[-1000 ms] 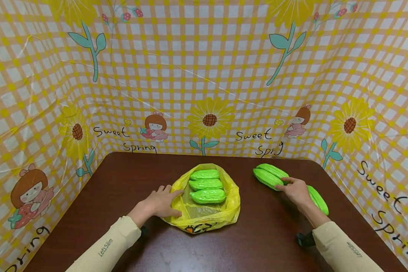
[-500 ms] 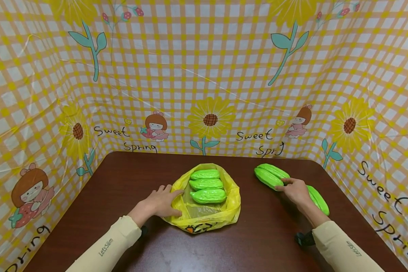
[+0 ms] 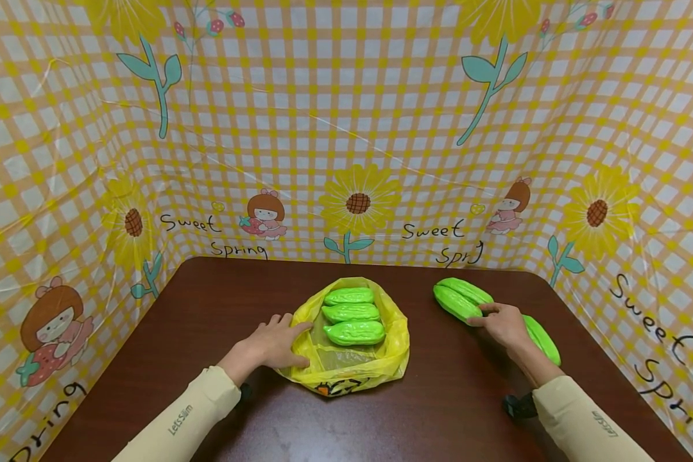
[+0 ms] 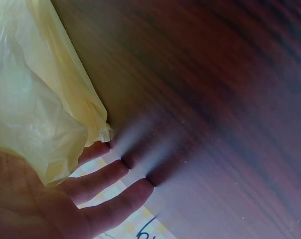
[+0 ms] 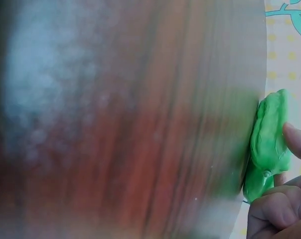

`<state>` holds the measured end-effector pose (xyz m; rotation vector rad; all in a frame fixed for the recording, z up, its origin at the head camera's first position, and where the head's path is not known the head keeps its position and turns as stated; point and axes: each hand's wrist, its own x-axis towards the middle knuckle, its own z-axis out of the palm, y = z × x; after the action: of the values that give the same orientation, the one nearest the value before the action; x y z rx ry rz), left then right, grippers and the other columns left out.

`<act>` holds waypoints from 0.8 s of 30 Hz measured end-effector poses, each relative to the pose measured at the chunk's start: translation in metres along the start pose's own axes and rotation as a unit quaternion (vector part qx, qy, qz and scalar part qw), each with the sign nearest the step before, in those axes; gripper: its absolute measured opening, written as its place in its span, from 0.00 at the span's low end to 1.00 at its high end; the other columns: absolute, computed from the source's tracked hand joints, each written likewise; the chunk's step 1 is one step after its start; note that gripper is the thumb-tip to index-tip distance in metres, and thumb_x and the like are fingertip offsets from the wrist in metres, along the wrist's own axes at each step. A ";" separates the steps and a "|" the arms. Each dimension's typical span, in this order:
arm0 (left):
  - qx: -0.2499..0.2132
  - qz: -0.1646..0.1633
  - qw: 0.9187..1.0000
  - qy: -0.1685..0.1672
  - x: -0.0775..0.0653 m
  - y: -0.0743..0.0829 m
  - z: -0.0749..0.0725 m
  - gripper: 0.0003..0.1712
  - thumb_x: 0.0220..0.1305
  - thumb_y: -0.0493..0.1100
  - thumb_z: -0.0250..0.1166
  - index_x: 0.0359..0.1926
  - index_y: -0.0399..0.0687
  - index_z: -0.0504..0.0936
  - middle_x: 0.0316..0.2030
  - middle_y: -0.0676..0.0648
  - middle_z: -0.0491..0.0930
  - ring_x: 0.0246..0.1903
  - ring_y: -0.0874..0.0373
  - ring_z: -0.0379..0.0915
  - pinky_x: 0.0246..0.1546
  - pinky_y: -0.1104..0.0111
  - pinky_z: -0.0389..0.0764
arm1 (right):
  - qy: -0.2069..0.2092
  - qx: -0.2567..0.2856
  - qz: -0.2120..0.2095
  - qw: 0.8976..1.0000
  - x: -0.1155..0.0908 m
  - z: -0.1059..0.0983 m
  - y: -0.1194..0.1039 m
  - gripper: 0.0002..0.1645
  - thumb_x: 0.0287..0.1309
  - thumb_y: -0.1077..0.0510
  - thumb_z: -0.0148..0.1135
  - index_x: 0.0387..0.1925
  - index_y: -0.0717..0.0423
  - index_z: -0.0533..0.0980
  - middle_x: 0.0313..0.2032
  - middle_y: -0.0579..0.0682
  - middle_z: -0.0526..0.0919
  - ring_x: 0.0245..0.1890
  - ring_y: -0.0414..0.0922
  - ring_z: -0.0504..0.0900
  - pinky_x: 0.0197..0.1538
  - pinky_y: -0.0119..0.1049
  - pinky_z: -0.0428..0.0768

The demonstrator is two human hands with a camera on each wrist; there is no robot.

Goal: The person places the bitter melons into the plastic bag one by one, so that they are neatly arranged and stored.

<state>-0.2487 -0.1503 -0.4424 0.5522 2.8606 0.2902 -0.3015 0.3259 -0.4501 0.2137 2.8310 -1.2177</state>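
Three bright green bitter melons lie side by side in the yellow plastic bag (image 3: pixel 396 337), the nearest bitter melon (image 3: pixel 355 333) towards its middle. My left hand (image 3: pixel 268 343) rests at the bag's left rim, with its fingers spread. In the left wrist view, the yellow film of the bag (image 4: pixel 46 94) hangs over the palm and straight fingertips touch the table. On the right, my right hand (image 3: pixel 502 324) pinches the near end of a bitter melon (image 3: pixel 457 304) between thumb and fingers. A second bitter melon (image 3: pixel 468 289) lies against it, behind.
Another bitter melon (image 3: pixel 541 340) lies to the right of my right wrist, partly hidden by it. All stands on a dark brown table (image 3: pixel 225 289). A checked cloth (image 3: pixel 300 128) with sunflowers rises at the back and both sides.
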 end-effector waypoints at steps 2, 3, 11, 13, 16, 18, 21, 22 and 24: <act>0.002 0.000 1.000 0.000 0.000 0.000 0.000 0.44 0.59 0.63 0.70 0.74 0.59 0.67 0.66 0.37 0.65 0.65 0.38 0.61 0.61 0.40 0.65 | -0.003 0.003 0.002 1.000 -0.001 -0.001 0.000 0.42 0.60 0.47 0.69 0.66 0.71 0.69 0.71 0.76 0.56 0.69 0.73 0.57 0.64 0.64 0.66; 0.002 0.000 1.000 0.000 0.000 0.000 0.000 0.45 0.59 0.63 0.70 0.74 0.59 0.67 0.67 0.37 0.65 0.65 0.38 0.61 0.61 0.40 0.65 | -0.006 0.004 0.003 1.000 -0.001 -0.001 0.000 0.42 0.60 0.47 0.69 0.66 0.71 0.69 0.72 0.76 0.56 0.69 0.73 0.57 0.64 0.64 0.66; -0.001 -0.002 1.000 -0.004 0.000 0.000 0.001 0.44 0.60 0.63 0.69 0.74 0.60 0.66 0.68 0.37 0.64 0.66 0.37 0.60 0.62 0.39 0.64 | -0.025 0.007 0.011 1.000 -0.004 -0.006 0.001 0.45 0.59 0.44 0.70 0.68 0.69 0.67 0.73 0.74 0.54 0.71 0.72 0.55 0.65 0.64 0.65; -0.002 -0.002 1.000 -0.004 0.000 0.000 0.001 0.44 0.60 0.63 0.69 0.74 0.60 0.66 0.68 0.37 0.64 0.67 0.37 0.60 0.62 0.39 0.64 | -0.028 0.005 0.011 1.000 -0.004 -0.006 0.001 0.46 0.60 0.44 0.70 0.68 0.70 0.67 0.73 0.75 0.54 0.70 0.73 0.55 0.65 0.64 0.65; 0.000 -0.003 1.000 -0.005 0.000 0.000 0.001 0.44 0.60 0.63 0.69 0.75 0.60 0.66 0.69 0.36 0.63 0.67 0.37 0.59 0.63 0.39 0.64 | -0.033 0.009 0.009 0.999 -0.005 -0.007 0.000 0.46 0.60 0.44 0.70 0.68 0.69 0.67 0.73 0.74 0.54 0.71 0.72 0.55 0.66 0.64 0.64; 0.001 -0.003 1.000 -0.005 0.000 -0.001 0.001 0.44 0.60 0.63 0.69 0.75 0.60 0.66 0.69 0.36 0.63 0.68 0.36 0.59 0.63 0.39 0.64 | -0.034 0.010 0.008 0.999 -0.005 -0.007 0.001 0.46 0.60 0.43 0.70 0.68 0.70 0.67 0.73 0.74 0.54 0.71 0.72 0.55 0.66 0.64 0.64; 0.001 -0.001 1.000 -0.004 0.000 -0.001 0.001 0.44 0.59 0.63 0.69 0.74 0.59 0.66 0.68 0.36 0.63 0.67 0.36 0.60 0.63 0.39 0.64 | -0.034 0.011 0.007 0.999 -0.007 -0.007 0.000 0.46 0.60 0.43 0.70 0.68 0.70 0.68 0.73 0.74 0.55 0.71 0.72 0.55 0.66 0.64 0.64; 0.000 -0.001 1.000 -0.004 0.000 -0.001 0.001 0.44 0.59 0.63 0.69 0.74 0.59 0.66 0.68 0.36 0.63 0.67 0.36 0.60 0.62 0.39 0.64 | -0.033 0.011 0.007 0.999 -0.007 -0.006 0.001 0.46 0.59 0.43 0.70 0.68 0.70 0.68 0.73 0.74 0.55 0.71 0.72 0.55 0.66 0.64 0.64; -0.001 0.000 1.000 -0.002 0.000 -0.002 0.001 0.44 0.59 0.63 0.70 0.74 0.59 0.67 0.68 0.36 0.64 0.67 0.36 0.60 0.62 0.39 0.64 | -0.033 0.010 0.006 0.999 -0.007 -0.006 0.000 0.45 0.60 0.43 0.70 0.67 0.69 0.68 0.73 0.74 0.56 0.71 0.72 0.55 0.66 0.64 0.65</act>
<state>-0.2490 -0.1517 -0.4442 0.5527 2.8566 0.2915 -0.2940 0.3295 -0.4458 0.1883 2.7580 -1.2267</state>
